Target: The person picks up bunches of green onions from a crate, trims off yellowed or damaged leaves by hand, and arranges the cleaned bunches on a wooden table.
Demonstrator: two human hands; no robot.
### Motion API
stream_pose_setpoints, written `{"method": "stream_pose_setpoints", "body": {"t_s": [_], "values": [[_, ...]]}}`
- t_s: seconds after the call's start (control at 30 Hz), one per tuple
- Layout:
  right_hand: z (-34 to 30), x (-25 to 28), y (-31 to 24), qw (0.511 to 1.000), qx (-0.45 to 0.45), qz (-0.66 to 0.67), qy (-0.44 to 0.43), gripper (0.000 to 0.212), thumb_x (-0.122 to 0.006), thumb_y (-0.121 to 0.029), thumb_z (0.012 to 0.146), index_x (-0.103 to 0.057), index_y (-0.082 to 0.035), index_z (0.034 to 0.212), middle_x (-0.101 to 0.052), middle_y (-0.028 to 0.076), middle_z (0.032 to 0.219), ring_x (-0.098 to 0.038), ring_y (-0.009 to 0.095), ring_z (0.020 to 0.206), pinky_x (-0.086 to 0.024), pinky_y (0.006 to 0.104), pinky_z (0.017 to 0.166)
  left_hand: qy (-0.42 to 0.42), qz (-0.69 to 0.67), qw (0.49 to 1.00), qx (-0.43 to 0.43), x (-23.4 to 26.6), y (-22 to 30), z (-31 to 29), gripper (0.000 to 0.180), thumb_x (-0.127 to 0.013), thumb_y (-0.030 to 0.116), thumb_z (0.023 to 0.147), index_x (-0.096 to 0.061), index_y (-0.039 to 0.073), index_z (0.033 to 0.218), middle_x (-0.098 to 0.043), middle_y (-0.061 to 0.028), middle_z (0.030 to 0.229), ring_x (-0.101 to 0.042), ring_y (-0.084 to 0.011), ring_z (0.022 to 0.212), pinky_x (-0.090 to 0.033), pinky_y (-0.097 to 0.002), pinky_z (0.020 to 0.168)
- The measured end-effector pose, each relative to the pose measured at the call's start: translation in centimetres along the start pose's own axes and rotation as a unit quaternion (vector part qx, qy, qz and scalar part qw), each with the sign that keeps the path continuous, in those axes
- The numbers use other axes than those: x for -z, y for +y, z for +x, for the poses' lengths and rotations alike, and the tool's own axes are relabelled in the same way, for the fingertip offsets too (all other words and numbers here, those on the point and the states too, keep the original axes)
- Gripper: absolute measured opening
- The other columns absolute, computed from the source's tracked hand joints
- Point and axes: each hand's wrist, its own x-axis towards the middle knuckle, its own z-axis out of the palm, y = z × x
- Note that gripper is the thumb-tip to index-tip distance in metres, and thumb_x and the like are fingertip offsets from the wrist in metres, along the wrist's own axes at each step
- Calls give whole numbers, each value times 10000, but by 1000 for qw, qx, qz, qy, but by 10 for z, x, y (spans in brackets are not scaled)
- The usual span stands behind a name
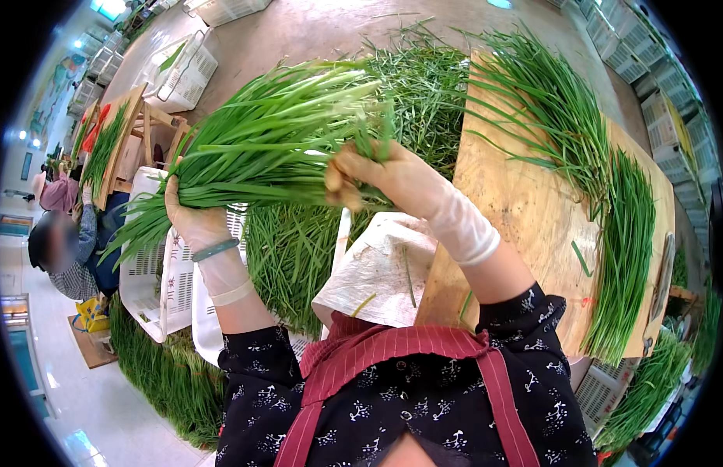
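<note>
A large bunch of garlic chives [276, 148] stretches across in front of me, leaf tips to the left, pale stem ends to the right. My left hand [192, 216], in a thin glove with a bangle over the wrist, is closed round its leafy end. At the stem end my right hand [377, 175], gloved too, is pinched on a few green strands; the fingers and stems there are slightly blurred. Below the bunch, a white crate [208, 311] with more chives stands beside a white sack [377, 261] near my lap.
On my right, a wooden board [505, 210] bears a loose chive pile [544, 101] and a neater bundle [627, 257]. Beyond my hands lies a heap of cut greens [423, 101]. White crates [182, 70] stand far left; another person [70, 249] is at the left.
</note>
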Motion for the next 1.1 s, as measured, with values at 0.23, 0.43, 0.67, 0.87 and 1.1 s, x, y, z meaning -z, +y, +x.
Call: {"method": "stream_pose_setpoints", "body": {"t_s": [0.23, 0.43, 0.67, 0.87, 1.1], "values": [[-66, 37, -8, 995, -95, 6, 38, 256, -472, -258, 901, -550, -34, 803, -461, -24, 602, -374, 55, 500, -299, 193, 468, 38, -34, 998, 32, 0, 7, 3, 377, -468, 276, 831, -528, 27, 1108, -523, -136, 1167, -499, -284, 1056, -394, -446, 922], [-105, 36, -14, 993, -74, -31, 83, 277, -509, -316, 882, -544, -53, 805, -473, -24, 601, -391, 51, 508, -295, 192, 464, 18, -30, 999, 31, -12, -5, -7, 371, -448, 248, 843, -522, 31, 1136, -530, -130, 1162, -497, -260, 1066, -395, -426, 923], [-165, 50, -23, 975, -66, -70, 198, 294, -521, -311, 871, -541, -48, 741, -433, -28, 533, -387, 74, 452, -302, 231, 427, 24, -37, 999, 30, -8, 1, -1, 363, -451, 252, 838, -539, 43, 1121, -542, -125, 1142, -510, -262, 1043, -406, -423, 911], [-180, 64, -27, 967, 198, 38, 157, 331, -544, -281, 860, -412, -117, 604, -316, -39, 415, -273, 76, 316, -262, 243, 296, 57, -12, 998, 6, -11, 2, 1, 378, -430, 252, 851, -522, 26, 1140, -529, -131, 1167, -497, -265, 1069, -396, -415, 928], [-84, 36, -64, 816, 187, -537, 101, 337, -647, -74, 715, -599, -98, 1048, -614, 72, 869, -596, 211, 693, -460, 268, 548, 19, -54, 998, 23, 12, 14, 20, 371, -408, 230, 862, -514, 19, 1149, -525, -132, 1175, -491, -266, 1084, -398, -419, 929]]}}
